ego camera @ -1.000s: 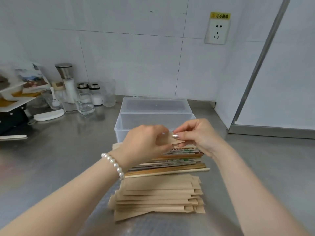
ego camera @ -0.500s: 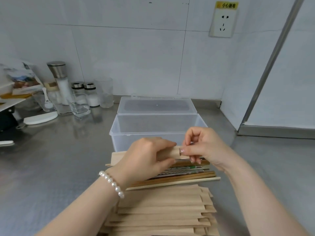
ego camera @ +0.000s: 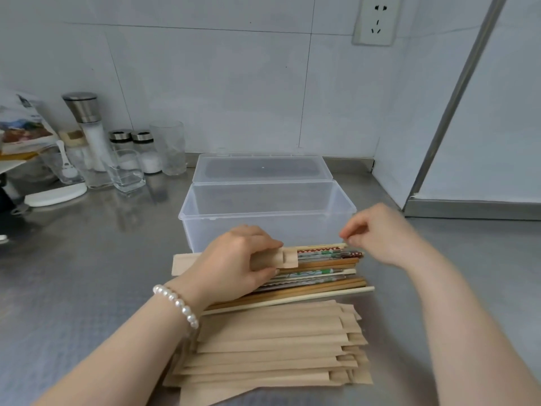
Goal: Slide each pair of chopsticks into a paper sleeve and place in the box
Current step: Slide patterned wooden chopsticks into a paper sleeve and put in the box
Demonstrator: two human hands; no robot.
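My left hand (ego camera: 237,259) grips a flat tan paper sleeve (ego camera: 288,258) by its open end, held level over the chopsticks (ego camera: 319,273). My right hand (ego camera: 380,232) hovers at their far tips, fingers loosely curled, blurred; I cannot tell whether it pinches anything. The sticks, plain wood and patterned, lie side by side between the clear plastic box (ego camera: 269,227), lid open, and a stack of sleeves (ego camera: 278,347) on the steel counter (ego camera: 87,273).
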